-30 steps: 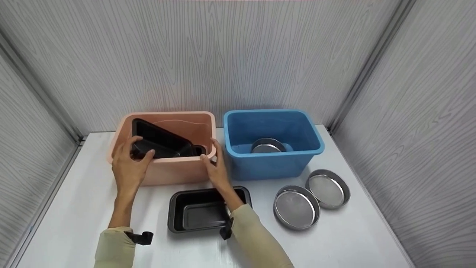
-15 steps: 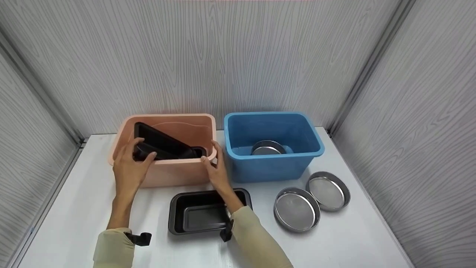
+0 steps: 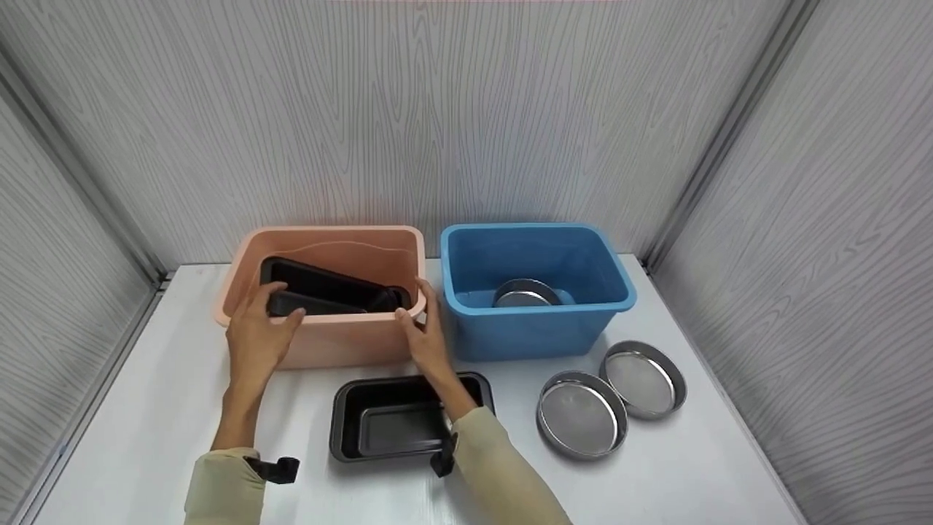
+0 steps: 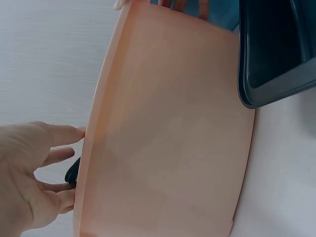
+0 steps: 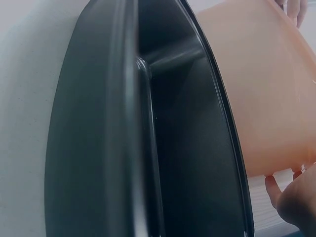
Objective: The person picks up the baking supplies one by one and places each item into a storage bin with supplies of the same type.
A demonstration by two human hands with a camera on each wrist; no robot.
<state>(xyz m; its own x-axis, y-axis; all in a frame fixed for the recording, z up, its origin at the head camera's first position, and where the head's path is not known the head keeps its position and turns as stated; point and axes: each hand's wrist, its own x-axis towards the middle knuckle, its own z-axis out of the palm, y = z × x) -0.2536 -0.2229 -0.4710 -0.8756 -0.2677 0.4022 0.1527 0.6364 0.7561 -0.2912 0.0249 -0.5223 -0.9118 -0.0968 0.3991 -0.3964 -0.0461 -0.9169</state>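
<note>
In the head view a black loaf pan lies tilted inside the pink bin, its left end higher. My left hand holds that left end at the bin's front left, with its thumb by the front rim. Most of its grip is hidden; the left wrist view shows only a dark corner of the pan beside the fingers. At the bin's front right corner, my right hand grips the rim, thumb in front and fingers along the right side. Under the loaf pan's right end sits another dark pan, mostly hidden.
A second loaf pan stands on the white table below my right forearm. Beside the pink bin is a blue bin with a round cake pan inside. Two more round pans lie at the right, touching.
The loaf pan's raised left end has sunk lower into the pink bin, and my left hand has moved slightly down with it. My right hand stays on the rim.
</note>
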